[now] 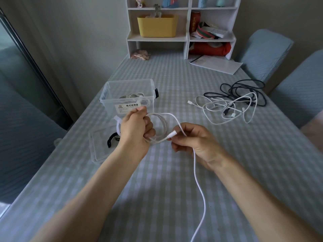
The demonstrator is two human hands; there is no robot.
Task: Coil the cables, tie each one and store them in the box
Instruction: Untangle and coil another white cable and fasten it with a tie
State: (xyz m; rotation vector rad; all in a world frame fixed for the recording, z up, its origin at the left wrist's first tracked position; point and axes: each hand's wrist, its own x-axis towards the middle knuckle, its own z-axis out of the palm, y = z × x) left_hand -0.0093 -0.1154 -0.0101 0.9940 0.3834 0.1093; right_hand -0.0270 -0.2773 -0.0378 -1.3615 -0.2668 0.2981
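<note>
Where it leaves frame, white cable [201, 172] cut off.

A checked table with a shelf unit at its far end; two padded chairs to one side

The table [174, 81] wears a pale blue-and-white checked cloth; at 12 o'clock stands a white shelf unit [188, 28] holding a yellow tub [157, 26], a red can [195, 21], a red pouch [209, 48] and small figures on the top tier; a crumpled pink wrapper [139, 54] lies at the shelf's foot; white papers [216, 64] rest at 1 o'clock; two blue chairs [265, 53] sit at 2 o'clock; a dark-framed glass pane [26, 55] runs along 9 o'clock.
</note>
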